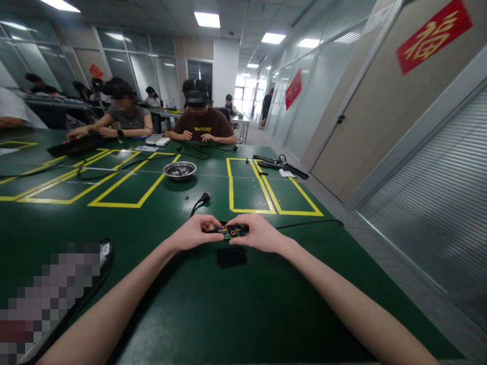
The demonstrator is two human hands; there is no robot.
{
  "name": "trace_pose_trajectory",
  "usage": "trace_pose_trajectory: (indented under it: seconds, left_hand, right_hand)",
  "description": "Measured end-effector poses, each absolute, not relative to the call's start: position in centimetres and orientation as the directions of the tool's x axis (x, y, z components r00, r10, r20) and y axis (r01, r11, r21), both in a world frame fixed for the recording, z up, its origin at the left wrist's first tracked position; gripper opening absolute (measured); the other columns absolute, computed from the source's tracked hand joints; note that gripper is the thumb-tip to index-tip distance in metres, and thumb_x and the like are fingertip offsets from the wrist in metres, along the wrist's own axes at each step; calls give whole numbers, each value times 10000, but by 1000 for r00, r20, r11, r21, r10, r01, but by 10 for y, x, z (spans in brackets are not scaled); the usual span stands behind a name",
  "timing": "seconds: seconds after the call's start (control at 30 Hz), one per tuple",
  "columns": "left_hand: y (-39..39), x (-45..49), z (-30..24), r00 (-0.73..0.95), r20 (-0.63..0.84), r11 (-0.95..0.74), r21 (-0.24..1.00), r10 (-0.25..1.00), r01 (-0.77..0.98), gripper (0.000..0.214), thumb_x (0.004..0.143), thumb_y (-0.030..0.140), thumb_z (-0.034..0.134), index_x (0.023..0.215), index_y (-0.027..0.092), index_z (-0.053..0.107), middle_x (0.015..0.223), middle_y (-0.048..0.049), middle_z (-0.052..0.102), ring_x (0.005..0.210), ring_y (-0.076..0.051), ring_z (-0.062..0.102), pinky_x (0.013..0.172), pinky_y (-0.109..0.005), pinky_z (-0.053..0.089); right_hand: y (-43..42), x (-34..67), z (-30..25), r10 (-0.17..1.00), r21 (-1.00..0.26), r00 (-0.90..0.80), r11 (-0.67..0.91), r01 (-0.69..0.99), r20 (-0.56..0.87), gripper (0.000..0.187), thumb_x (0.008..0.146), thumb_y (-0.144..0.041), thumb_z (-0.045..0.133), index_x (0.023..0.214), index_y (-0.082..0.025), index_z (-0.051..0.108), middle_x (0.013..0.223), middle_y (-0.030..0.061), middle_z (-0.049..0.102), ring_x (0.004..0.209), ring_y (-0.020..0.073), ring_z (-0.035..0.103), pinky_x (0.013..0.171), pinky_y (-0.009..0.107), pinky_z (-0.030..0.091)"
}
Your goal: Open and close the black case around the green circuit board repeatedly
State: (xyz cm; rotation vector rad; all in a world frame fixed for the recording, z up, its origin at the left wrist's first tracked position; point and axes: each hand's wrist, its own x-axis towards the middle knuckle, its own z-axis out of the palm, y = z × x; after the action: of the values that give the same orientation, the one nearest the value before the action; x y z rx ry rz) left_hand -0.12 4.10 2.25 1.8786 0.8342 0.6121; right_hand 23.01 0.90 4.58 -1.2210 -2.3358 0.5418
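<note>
My left hand (196, 232) and my right hand (257, 233) meet over the green table (213, 304), both closed on a small circuit board (228, 231) with coloured parts, held between the fingertips. Just in front of the hands a black rectangular cover (231, 257) lies flat on the table. A black power plug (204, 197) with its cable rests a little beyond my hands.
A round metal dish (179, 170) sits further back among yellow taped rectangles. Black tools (279, 165) lie at the far right edge. Two people sit across the table with their hands on it. A dark tray (102, 256) is at my left; the table's right edge drops to an aisle.
</note>
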Motion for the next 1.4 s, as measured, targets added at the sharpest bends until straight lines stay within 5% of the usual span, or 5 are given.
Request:
trace_pose_trajectory:
  seconds: [0.23, 0.33, 0.5, 0.7, 1.4]
  left_hand:
    - [39, -7, 32, 722, -189, -66, 949, 666, 310, 340, 669, 368, 842, 849, 112, 709, 639, 7, 668, 514, -73, 500, 500, -201, 349]
    - [40, -9, 32, 758, -218, 3, 962, 615, 274, 300, 652, 326, 848, 797, 120, 685, 672, -15, 714, 486, -64, 507, 470, -188, 346]
    - [40, -11, 28, 787, -298, 72, 948, 540, 309, 252, 670, 295, 827, 753, 126, 659, 739, -52, 764, 468, -63, 554, 394, -157, 275]
    - [38, -11, 30, 795, -328, 86, 939, 510, 332, 273, 679, 309, 849, 732, 133, 647, 524, 31, 661, 417, -55, 522, 385, -146, 310]
    - [39, -11, 22, 813, -332, 66, 937, 479, 343, 361, 682, 337, 862, 657, 152, 553, 534, 33, 664, 434, -64, 569, 379, -137, 343]
  right_hand:
    - [-2, 273, 49, 829, -710, -559, 398, 580, 9, 279, 916, -411, 646, 893, -157, 761, 757, 34, 718, 630, 148, 599, 592, 260, 446]
    - [-14, 283, 40, 855, -765, -516, 367, 529, 54, 322, 934, -442, 620, 884, -152, 753, 722, 32, 698, 615, 143, 593, 580, 255, 449]
    - [-28, 280, 27, 794, -581, -553, 582, 569, 253, 303, 993, -393, 568, 938, -168, 763, 812, 61, 713, 691, 148, 620, 635, 261, 452]
    - [-29, 279, 25, 700, -388, -617, 713, 583, 360, 265, 1016, -320, 541, 1001, -165, 755, 809, 61, 699, 680, 148, 628, 623, 259, 436]
    - [-30, 275, 23, 694, -309, -649, 720, 621, 311, 245, 1009, -302, 553, 976, -168, 755, 799, 51, 700, 657, 147, 632, 596, 263, 426]
